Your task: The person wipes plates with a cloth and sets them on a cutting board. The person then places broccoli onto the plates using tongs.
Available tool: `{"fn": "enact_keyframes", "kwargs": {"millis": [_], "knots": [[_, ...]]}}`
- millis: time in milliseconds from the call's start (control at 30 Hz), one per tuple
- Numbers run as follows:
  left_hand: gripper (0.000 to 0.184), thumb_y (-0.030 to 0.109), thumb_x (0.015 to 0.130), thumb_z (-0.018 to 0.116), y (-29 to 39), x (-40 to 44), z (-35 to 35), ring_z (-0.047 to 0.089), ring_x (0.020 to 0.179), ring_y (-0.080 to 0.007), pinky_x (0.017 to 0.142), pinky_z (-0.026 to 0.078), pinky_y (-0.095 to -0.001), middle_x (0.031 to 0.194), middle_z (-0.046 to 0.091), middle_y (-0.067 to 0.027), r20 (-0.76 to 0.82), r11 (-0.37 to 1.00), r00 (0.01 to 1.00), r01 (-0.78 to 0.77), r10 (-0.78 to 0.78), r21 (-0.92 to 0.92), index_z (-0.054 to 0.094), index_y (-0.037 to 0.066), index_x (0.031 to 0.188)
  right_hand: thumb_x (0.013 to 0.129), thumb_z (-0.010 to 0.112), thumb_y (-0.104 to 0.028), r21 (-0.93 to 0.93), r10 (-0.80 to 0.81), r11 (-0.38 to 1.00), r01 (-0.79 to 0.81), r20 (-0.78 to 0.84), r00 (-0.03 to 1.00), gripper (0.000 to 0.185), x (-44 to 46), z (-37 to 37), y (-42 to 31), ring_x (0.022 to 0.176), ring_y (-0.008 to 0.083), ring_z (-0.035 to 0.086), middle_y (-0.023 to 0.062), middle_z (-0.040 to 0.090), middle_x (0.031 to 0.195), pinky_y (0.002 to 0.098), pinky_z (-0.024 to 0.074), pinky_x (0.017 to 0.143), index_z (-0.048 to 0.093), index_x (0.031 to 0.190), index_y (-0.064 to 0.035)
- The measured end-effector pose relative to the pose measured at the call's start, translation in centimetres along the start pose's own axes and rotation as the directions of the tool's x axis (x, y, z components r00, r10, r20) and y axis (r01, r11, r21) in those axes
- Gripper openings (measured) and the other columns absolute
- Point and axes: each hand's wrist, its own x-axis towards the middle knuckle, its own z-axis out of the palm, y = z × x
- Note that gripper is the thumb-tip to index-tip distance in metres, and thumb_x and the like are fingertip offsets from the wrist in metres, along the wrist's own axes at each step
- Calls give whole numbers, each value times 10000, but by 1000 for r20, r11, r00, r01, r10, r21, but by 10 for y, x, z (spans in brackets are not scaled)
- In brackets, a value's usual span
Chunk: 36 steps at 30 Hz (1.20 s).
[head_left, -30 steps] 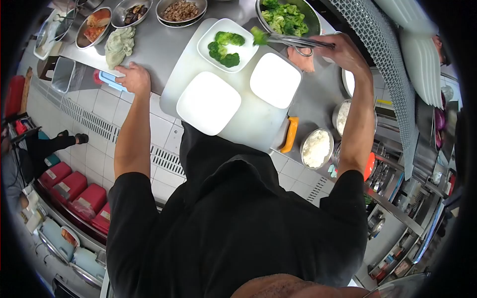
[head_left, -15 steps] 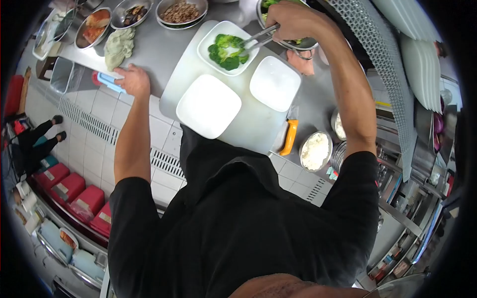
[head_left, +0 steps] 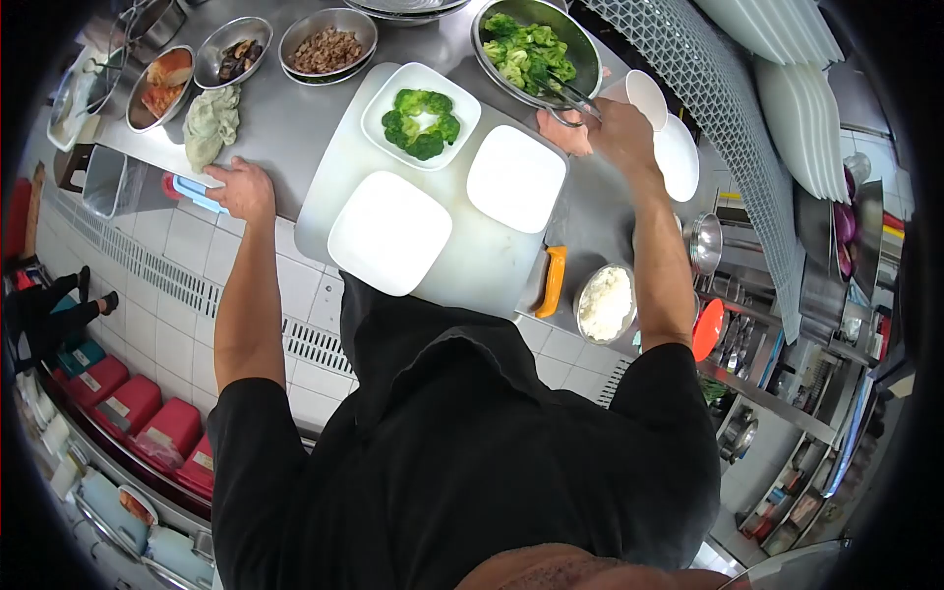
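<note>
My right hand (head_left: 626, 135) is closed around metal tongs (head_left: 578, 102), whose tips reach into a steel bowl (head_left: 596, 61) of green broccoli (head_left: 529, 51). My left hand (head_left: 243, 190) rests at the counter's front edge with its fingers apart, close to a blue-edged item (head_left: 200, 194) and a crumpled cloth (head_left: 210, 128). On the white cutting board (head_left: 320, 187) stands a square white dish (head_left: 377, 123) with broccoli florets (head_left: 421, 123) set in a ring. Two more square white dishes, one nearer me (head_left: 389, 233) and one to the right (head_left: 517, 179), hold nothing visible.
Bowls of minced meat (head_left: 329, 51), dark pieces (head_left: 238, 62) and kimchi-like food (head_left: 163, 88) line the back left. An orange-handled knife (head_left: 554, 281) and a bowl of rice (head_left: 607, 303) lie at the right. Stacked white plates (head_left: 801, 128) stand beyond a mesh shelf (head_left: 723, 118).
My right hand has moved the tongs from the broccoli dish to the steel bowl at the right. My left hand stays at the counter's edge. The view has shifted slightly.
</note>
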Motion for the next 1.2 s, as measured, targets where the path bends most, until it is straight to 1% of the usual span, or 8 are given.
{"fn": "enact_keyframes", "kwargs": {"millis": [100,167,200,267,400,667,867,1200], "knots": [[687,440,989,431,-1,1,1,524,1160,-486,939,467,-547,1398,333,-339,1,1000,1000,-3,3,-3,202,89,1534,893,653,-247,497,93,866,-63,-35,995,260,-1,24,36,625,264,633,181,691,855,350,507,591,699,966,-2],[685,441,987,434,0,1,1,526,1155,-487,937,468,-547,1392,339,-338,-7,1000,1000,-3,3,4,208,93,1532,897,667,-207,875,219,354,-330,266,939,208,-5,30,60,558,159,555,131,670,803,262,414,488,691,929,-4],[684,442,986,435,0,0,1,526,1152,-487,936,468,-547,1388,342,-338,-9,1000,1000,-3,3,9,211,94,1531,900,674,-187,900,200,20,-436,424,884,184,-8,32,68,524,107,515,107,660,777,218,367,436,687,911,-5],[681,441,984,438,0,0,2,528,1146,-488,933,469,-546,1382,344,-341,-14,1000,1000,-3,3,-4,216,97,1529,904,679,-167,865,119,-178,-469,492,862,172,-16,37,76,515,43,451,67,631,754,176,280,407,681,915,4],[689,441,979,447,-6,4,8,530,1136,-492,931,470,-546,1371,346,-346,-46,999,998,-39,38,-11,220,87,1525,895,694,-156,838,-40,-324,-439,452,891,195,-33,30,76,495,27,428,65,633,758,163,257,397,682,965,26],[706,436,974,458,-9,8,10,522,1141,-503,938,470,-542,1363,331,-371,-30,999,999,-34,34,-14,212,59,1517,851,725,-188,855,-18,346,-386,418,908,288,-35,-4,-16,647,68,521,13,658,754,202,349,604,720,1072,-3],[708,422,972,470,-12,11,14,526,1117,-503,930,472,-540,1331,343,-370,-50,999,997,-52,52,-11,210,43,1511,828,739,-296,834,-183,514,-204,338,923,404,-10,3,-27,700,91,578,10,672,748,254,430,648,725,1138,-37],[708,413,971,482,-11,8,13,529,1108,-508,925,470,-542,1320,345,-373,-56,997,996,-68,67,-25,215,37,1508,800,729,-272,373,-262,899,229,38,964,357,-13,-49,-102,904,372,682,225,712,917,433,522,831,740,1059,-27]]}}
